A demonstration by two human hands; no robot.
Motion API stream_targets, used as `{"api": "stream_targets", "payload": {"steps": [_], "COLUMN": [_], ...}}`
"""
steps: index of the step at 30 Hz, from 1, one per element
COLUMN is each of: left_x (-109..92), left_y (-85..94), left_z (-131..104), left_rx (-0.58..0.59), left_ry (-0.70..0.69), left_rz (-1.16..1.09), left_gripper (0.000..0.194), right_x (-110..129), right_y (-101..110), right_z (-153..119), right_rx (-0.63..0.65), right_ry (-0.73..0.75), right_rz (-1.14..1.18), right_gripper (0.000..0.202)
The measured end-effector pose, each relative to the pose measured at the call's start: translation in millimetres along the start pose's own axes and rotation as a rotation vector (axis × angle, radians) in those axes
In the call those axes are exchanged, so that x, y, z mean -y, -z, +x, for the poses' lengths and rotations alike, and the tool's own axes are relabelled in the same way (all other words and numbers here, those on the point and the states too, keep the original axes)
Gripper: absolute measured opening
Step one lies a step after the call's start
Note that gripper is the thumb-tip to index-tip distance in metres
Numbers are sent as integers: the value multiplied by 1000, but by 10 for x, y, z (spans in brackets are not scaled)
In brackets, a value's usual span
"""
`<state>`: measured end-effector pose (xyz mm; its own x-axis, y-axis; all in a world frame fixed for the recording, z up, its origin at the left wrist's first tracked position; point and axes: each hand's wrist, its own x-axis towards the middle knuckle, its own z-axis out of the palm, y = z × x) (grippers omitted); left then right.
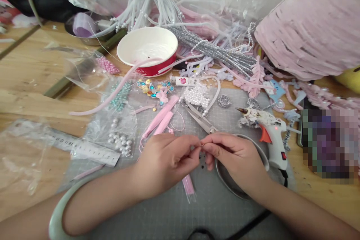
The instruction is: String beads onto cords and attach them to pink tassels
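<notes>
My left hand and my right hand meet fingertip to fingertip above the grey cutting mat. Both are closed in a pinch; whatever lies between the fingertips is too small and covered to name. Just beyond the left hand are pink tassels, and a pink fringed end shows beneath it. Scissors lie open-bladed past the fingertips, their handles hidden by my right hand. A round metal dish sits under the right hand, partly covered by it.
At the right a white glue gun stands near a phone. A steel ruler and bagged silver beads lie left. Behind are a red-and-white bowl, silver pipe cleaners, white beads and a large pink bundle.
</notes>
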<state>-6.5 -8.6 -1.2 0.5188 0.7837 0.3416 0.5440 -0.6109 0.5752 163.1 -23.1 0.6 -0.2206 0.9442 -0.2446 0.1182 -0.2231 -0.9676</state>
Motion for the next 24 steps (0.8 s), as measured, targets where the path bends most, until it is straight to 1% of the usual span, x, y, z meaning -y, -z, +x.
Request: {"api": "stream_targets", "payload": {"steps": [3,6,9,11,14,17,22,24], "left_x": [-46,-60,-43,-27,-12,-11,-15,-13], "left_y": [-1,-2,-15,-29,-45,-49,-42,-42], "left_z": [9,22,29,28,24,23,28,28], "left_rx": [60,121,145,161,171,172,178,185], "left_ry": [167,314,419,475,519,535,559,567], "left_rz": [-180,-359,-509,-571,-602,-614,-619,-610], "left_gripper": [12,14,16,17,19,20,18,19], "right_x": [-8,-11,-10,-13,-19,-23,-29,-35], "right_y": [15,35,47,47,34,13,-12,-16], "right_z": [24,30,27,27,27,24,23,24], "right_rx": [-16,4,16,3,-29,-49,-84,-92], "right_ry": [36,62,89,81,44,2,-97,-117], "right_rz": [29,56,71,91,120,162,309,307], "right_gripper": [12,16,20,20,18,15,15,11]}}
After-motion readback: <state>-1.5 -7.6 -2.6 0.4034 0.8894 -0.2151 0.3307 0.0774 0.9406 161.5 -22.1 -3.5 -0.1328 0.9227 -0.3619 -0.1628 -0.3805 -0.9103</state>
